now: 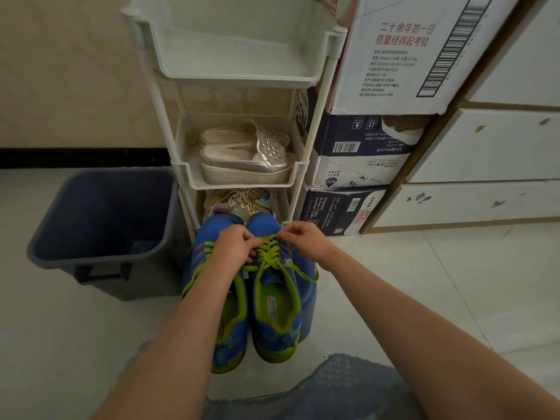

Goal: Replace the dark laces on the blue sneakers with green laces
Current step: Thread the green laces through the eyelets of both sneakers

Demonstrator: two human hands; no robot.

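At the far left a dark bin [100,225] is standing on the pale floor [60,344], its inside too shadowed to read. Just beside it a white shelf rack [242,74] is running out of the top of the frame. Silver platform shoes [248,160] are sitting on its middle shelf, and a glittery pair [242,201] is lying on the bottom one, half hidden behind the shelf edge and the sneakers.

The blue sneakers [275,316] are standing side by side on the floor in front of the rack, toes toward it. The left forearm is crossing over the sneaker nearer the bin and covering much of its lacing (green bits are showing at the edges). The left hand [235,244] is curling its fingers onto the green lace [269,256] of the other sneaker at the toe end, fingertips tucked out of sight. The right hand [303,237] is pinching the same lace just beside it, the two hands close but apart. A loose lace end is trailing over that sneaker's outer side.

Further right, stacked cardboard boxes [378,131] are standing beside white drawers [485,147], which the frame edge is cutting off. A blurred blue patterned cloth [348,386] is filling the bottom edge.
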